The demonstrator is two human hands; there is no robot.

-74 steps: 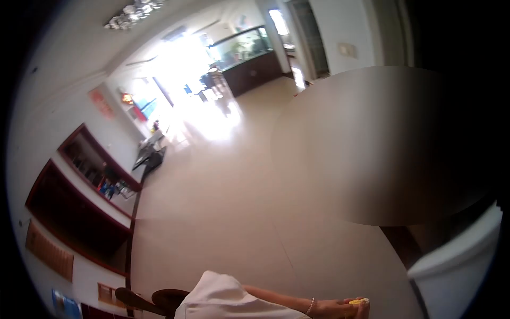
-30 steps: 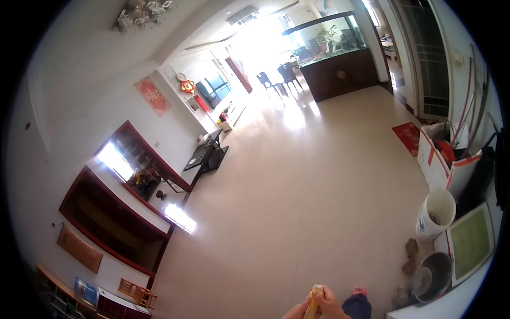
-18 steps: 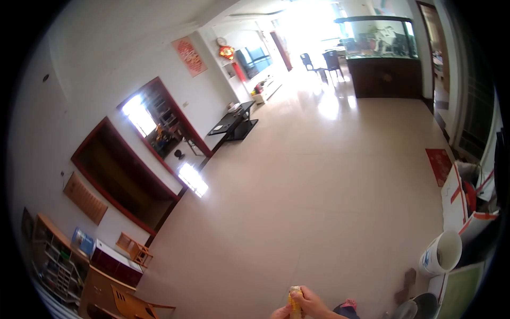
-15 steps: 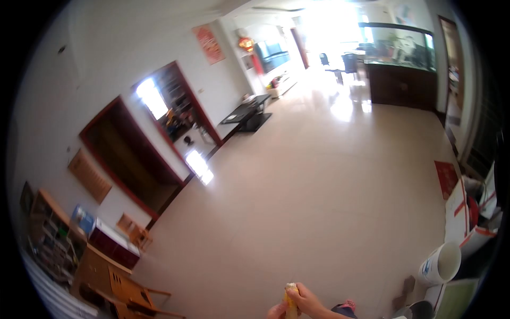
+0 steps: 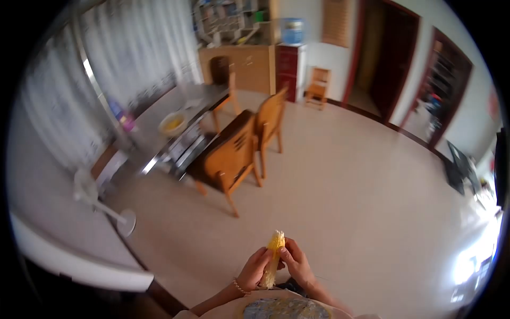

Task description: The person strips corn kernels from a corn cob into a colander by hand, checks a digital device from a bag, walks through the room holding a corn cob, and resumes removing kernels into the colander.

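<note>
A yellow corn cob [image 5: 275, 244] stands nearly upright at the bottom centre, its lower part paler and stripped-looking. Around its left side the fingers of my left hand [image 5: 255, 270] are closed; a beaded bracelet circles that wrist. My right hand [image 5: 298, 266] grips the cob from the right, thumb laid against the kernels. Below both hands is a patterned patch on light clothing.
A dark table [image 5: 151, 125] at the left carries a bowl [image 5: 173, 124] with yellow contents. Wooden chairs [image 5: 231, 154] stand beside it. A white fan [image 5: 127, 222] is on the floor at left. Further back are a water dispenser [image 5: 292, 33], a small chair [image 5: 317, 87] and doorways.
The view has swung left from the long room to the table and chairs. My hands and the corn cob now show more fully, still together.
</note>
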